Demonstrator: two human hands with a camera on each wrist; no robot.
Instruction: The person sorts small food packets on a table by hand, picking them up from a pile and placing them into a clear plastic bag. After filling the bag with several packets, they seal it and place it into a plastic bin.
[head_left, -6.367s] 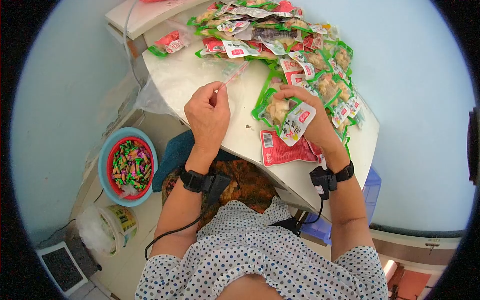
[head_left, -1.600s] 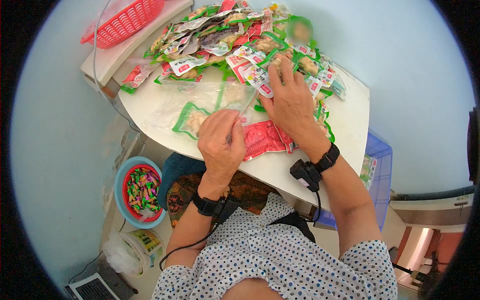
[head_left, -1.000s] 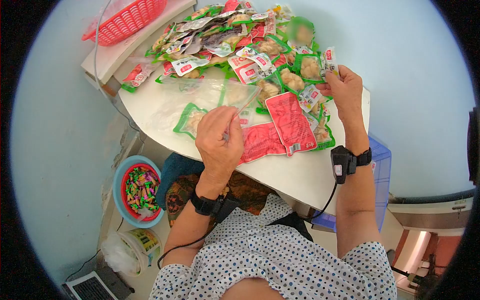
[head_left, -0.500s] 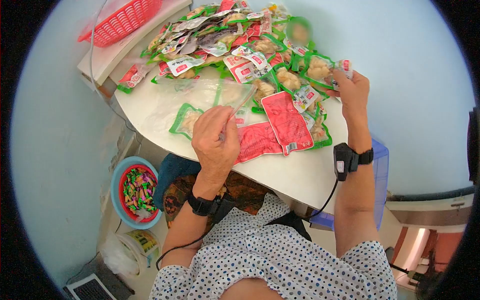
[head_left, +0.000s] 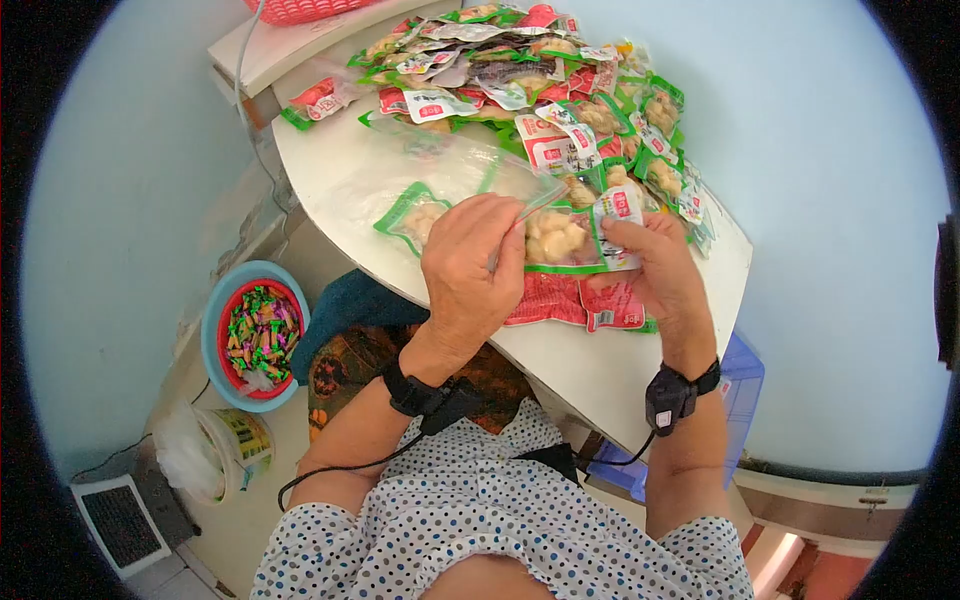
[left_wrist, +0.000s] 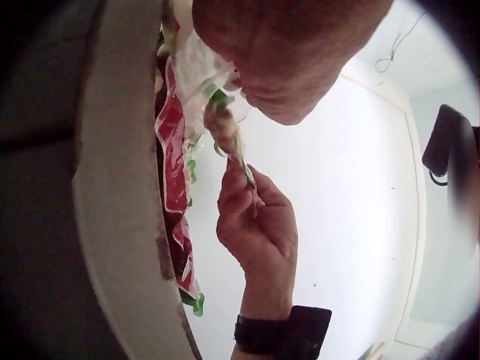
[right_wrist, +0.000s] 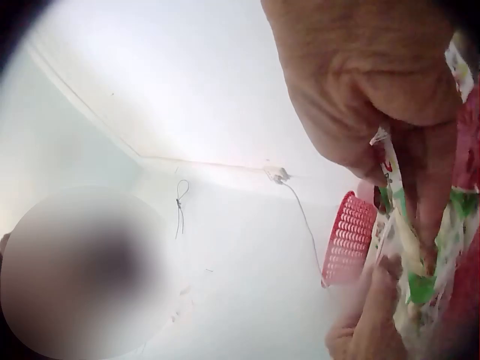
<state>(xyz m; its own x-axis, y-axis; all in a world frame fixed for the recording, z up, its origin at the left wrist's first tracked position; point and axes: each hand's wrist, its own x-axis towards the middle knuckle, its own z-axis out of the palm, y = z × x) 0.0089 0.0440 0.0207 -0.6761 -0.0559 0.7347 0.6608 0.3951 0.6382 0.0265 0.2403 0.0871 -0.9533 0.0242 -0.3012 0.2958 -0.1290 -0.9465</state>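
In the head view my left hand (head_left: 470, 265) pinches the rim of a clear plastic bag (head_left: 450, 158) that lies over the white table. Inside that bag a green-edged snack packet (head_left: 408, 215) shows through the film. My right hand (head_left: 660, 265) grips the white printed end of another green-edged packet (head_left: 556, 240) with pale pieces in it, thumb on top. This packet's far end is right at the bag's mouth, beside my left fingers. The left wrist view shows the held packet (left_wrist: 223, 127) edge-on between both hands. Red packets (head_left: 545, 300) lie beneath the hands.
A heap of snack packets (head_left: 500, 75) covers the back and right of the white table (head_left: 330, 180). A red basket (head_left: 310, 8) sits on a ledge at back left. On the floor stand a blue basin (head_left: 212, 340) with wrapped sweets and a blue crate (head_left: 742, 400).
My right hand reached to the heap's right side, took a green-edged packet and brought it back left to the bag's mouth. My left hand keeps its hold on the bag.
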